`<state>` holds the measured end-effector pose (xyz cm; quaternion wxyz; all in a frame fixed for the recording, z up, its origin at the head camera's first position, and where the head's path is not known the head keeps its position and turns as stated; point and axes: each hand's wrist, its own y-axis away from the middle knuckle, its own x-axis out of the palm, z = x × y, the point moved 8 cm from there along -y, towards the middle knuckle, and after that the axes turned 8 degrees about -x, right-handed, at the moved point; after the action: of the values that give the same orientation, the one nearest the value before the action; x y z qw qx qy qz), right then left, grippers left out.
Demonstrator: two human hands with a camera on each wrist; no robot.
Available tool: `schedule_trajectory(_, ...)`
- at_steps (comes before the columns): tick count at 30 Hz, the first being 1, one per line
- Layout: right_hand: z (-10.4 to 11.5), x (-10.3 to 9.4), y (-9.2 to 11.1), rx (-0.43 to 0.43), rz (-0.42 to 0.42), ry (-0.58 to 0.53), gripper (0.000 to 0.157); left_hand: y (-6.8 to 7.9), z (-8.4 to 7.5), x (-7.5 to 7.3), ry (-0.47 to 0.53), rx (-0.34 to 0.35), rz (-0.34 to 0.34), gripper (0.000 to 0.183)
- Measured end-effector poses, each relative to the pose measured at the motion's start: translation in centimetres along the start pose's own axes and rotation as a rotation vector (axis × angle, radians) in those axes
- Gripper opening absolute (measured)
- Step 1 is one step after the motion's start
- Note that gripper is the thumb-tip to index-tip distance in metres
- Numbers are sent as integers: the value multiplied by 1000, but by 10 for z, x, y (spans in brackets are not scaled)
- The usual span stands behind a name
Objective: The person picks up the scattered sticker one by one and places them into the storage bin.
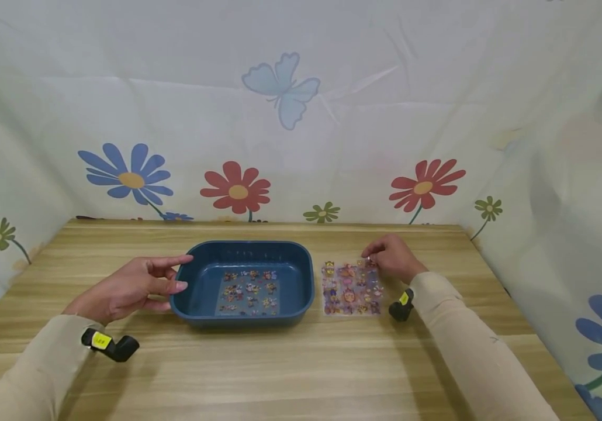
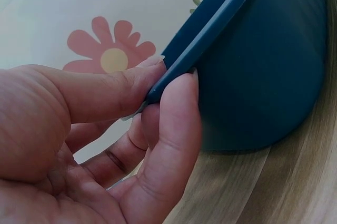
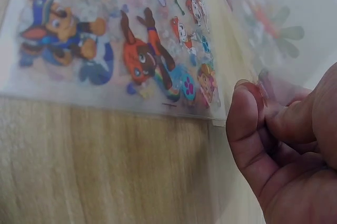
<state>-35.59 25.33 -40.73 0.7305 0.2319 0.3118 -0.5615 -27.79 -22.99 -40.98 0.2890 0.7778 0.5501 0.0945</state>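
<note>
A blue plastic basin [image 1: 243, 321] stands on the wooden table, and a clear sticker sheet [image 1: 250, 292] lies flat on its bottom. My left hand [image 1: 135, 287] pinches the basin's left rim, thumb on the inner side and fingers outside, as the left wrist view shows. Right of the basin lies a stack of clear sticker sheets [image 1: 352, 289] printed with cartoon dogs. At the far right corner of that stack, my right hand [image 1: 393, 257] pinches the edge of a sheet between thumb and forefinger. In the right wrist view, this sheet [image 3: 247, 13] lifts away from the printed stack [image 3: 105, 50].
The wooden table [image 1: 280, 374] reaches back to a white cloth [image 1: 364, 134] with printed flowers and a butterfly. Black wrist-camera mounts with yellow labels sit at the left cuff [image 1: 109, 344] and the right cuff [image 1: 402, 305].
</note>
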Motion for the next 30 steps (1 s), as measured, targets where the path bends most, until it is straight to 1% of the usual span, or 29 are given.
schedule_trajectory(7,3,-5,2,38,-22,-10,24,0,1,0,-1,4,0,85)
schedule_trajectory(13,8,-8,3,40,-24,-28,23,0,1,1,0,6,8,85)
schedule_trajectory(23,9,-10,4,60,-15,-85,24,-1,0,1,3,19,17,84)
schedule_trajectory(30,18,-12,7,54,-10,-123,24,-1,0,2,4,28,26,84)
